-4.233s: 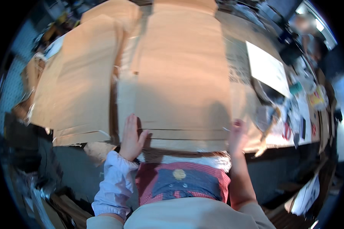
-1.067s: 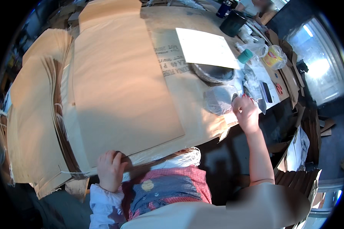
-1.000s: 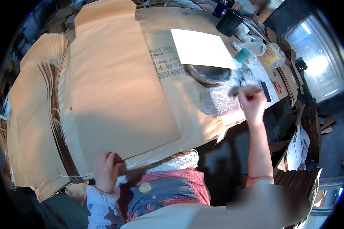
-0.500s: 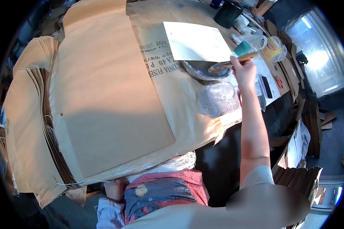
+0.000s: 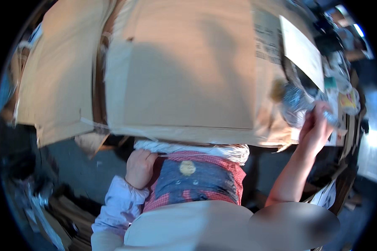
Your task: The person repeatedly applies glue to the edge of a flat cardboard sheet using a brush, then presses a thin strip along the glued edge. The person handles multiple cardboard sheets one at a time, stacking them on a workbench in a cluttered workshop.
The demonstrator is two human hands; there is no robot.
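We see our right hand (image 5: 316, 129) at about three o'clock, fingers closed around a brush handle (image 5: 329, 118) whose bristle end (image 5: 277, 88) reaches toward ten o'clock from the hand, over the edge of the brown cardboard sheet (image 5: 184, 71). A crumpled clear plastic bag (image 5: 295, 100) lies just beside the fingers. Our left hand (image 5: 140, 167) sits at six o'clock below the desk's near edge, loosely clenched against the white fabric (image 5: 188, 148) at our waist.
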